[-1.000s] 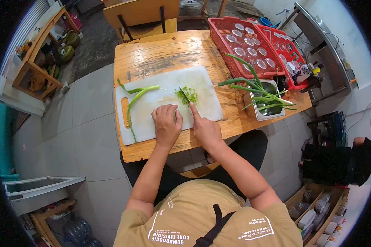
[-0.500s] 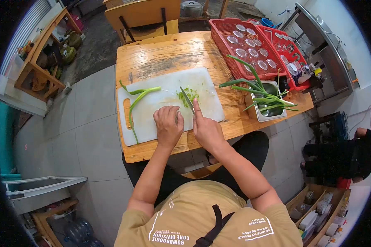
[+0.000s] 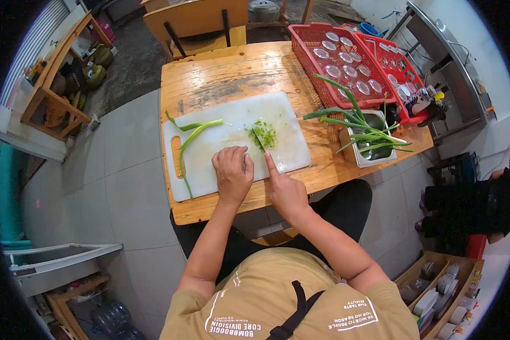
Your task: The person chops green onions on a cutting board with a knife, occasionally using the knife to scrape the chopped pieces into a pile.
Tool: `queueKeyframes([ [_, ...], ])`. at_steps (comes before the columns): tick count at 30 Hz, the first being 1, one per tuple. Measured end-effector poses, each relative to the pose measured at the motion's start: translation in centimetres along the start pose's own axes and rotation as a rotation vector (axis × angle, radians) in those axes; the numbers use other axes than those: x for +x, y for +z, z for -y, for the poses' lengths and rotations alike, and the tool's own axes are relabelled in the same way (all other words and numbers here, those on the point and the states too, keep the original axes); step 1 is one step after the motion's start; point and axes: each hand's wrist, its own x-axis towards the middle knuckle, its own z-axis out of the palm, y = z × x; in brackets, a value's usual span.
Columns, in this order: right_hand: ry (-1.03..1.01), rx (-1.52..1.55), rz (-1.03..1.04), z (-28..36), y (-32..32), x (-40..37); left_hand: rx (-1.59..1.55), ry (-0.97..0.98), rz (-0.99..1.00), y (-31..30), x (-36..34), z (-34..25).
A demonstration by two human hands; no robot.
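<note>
My right hand (image 3: 287, 191) is wrapped round a knife (image 3: 259, 139), index finger stretched along its spine. The blade lies among chopped green onion (image 3: 270, 135) on a white cutting board (image 3: 215, 156). Just left of the knife, my left hand (image 3: 233, 174) rests on the board's near part, fingers curled and close together. Whatever may be under those fingers is hidden. A whole green onion (image 3: 194, 139) lies bent across the board's left end, over its handle slot. To the right, more green onions (image 3: 360, 124) lie across a metal container (image 3: 375, 161).
The board lies on a wooden table (image 3: 204, 71). A red basket (image 3: 311, 71) of upturned glasses stands at the back right, beside a second red basket (image 3: 388, 59) with glassware. A wooden chair (image 3: 195, 25) is beyond the table. Another person's dark-clothed legs (image 3: 456, 198) show at far right.
The knife has tilted and dropped lower into the chopped green onion, which is spread a little wider. My right hand has shifted slightly towards me; my left hand stays nearly in place.
</note>
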Motion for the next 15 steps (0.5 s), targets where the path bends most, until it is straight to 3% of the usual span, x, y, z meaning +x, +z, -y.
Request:
queueKeyframes([
  [3,0.046,-0.004,0.06,-0.2,-0.4,0.5,-0.012,-0.007,0.01,0.1,-0.2,-0.2],
  [6,0.011,0.008,-0.024,-0.6,-0.2,3.2,-0.005,0.018,0.018,0.2,-0.2,-0.4],
  [9,0.044,0.136,0.081,-0.5,-2.3,4.1,-0.006,0.004,0.003,-0.2,0.0,-0.3],
  [15,0.006,0.038,0.071,0.0,-1.6,0.4,-0.017,-0.009,0.019,0.1,-0.1,-0.5],
])
